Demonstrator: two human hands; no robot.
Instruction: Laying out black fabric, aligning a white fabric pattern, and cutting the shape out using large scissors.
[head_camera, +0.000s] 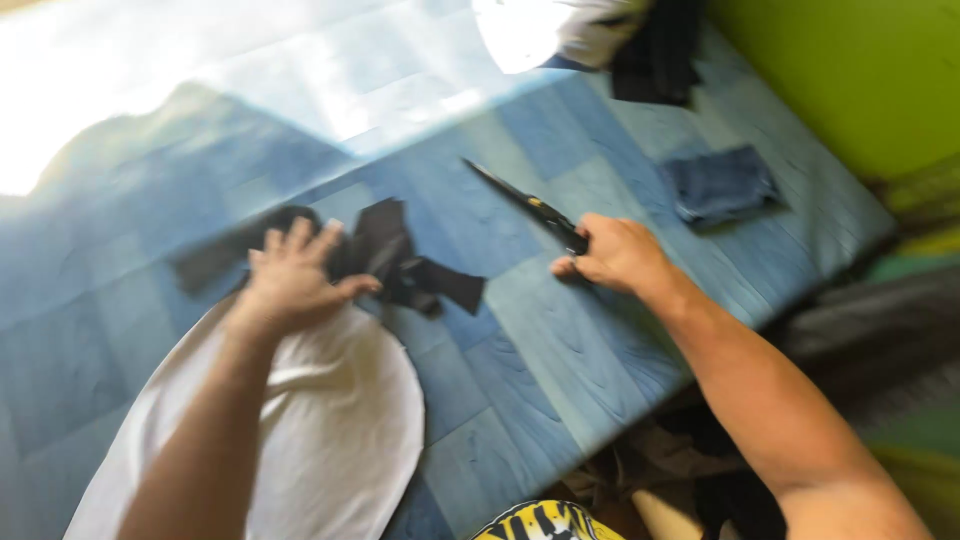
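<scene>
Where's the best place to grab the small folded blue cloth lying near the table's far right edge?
Probably the near edge of the folded blue cloth: it lies flat and alone on the table, with bare surface all round. Come from the right hand side, just beyond the scissors it holds, and pinch all layers together.

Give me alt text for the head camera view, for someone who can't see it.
Seen from above, a person's right hand grips scissors on a blue table, while the left hand rests spread where dark cloth scraps meet a rounded white cloth. A folded blue cloth lies further right; the image is blurred.
</scene>
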